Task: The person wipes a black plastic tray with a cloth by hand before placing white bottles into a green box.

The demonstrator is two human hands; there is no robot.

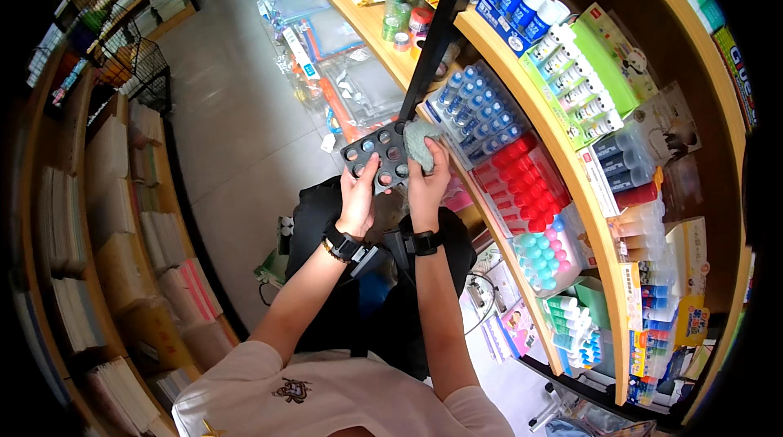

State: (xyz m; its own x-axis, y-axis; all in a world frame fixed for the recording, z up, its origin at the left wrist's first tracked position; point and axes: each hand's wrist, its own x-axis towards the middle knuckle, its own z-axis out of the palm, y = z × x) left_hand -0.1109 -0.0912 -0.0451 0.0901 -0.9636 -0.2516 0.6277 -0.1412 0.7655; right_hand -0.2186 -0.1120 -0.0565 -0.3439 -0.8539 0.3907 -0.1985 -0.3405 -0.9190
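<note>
My left hand (356, 199) grips the lower edge of a dark tray (373, 156) with rows of round holes, its thumb lying on the top face. The tray is tilted in front of my knees, and I can see pale and shiny spots inside the holes. My right hand (427, 186) is closed around a crumpled grey-green cloth (418, 142), pressed up against the tray's right edge. Part of the cloth hides that corner of the tray. Both wrists carry black bands.
Close on the right, a wooden shelf (534, 115) bears glue bottles (528, 6), red-capped tubes (522, 184) and teal and pink balls (545, 253). Plastic packets (359, 82) lie on the floor ahead. Bookshelves (122, 217) line the left.
</note>
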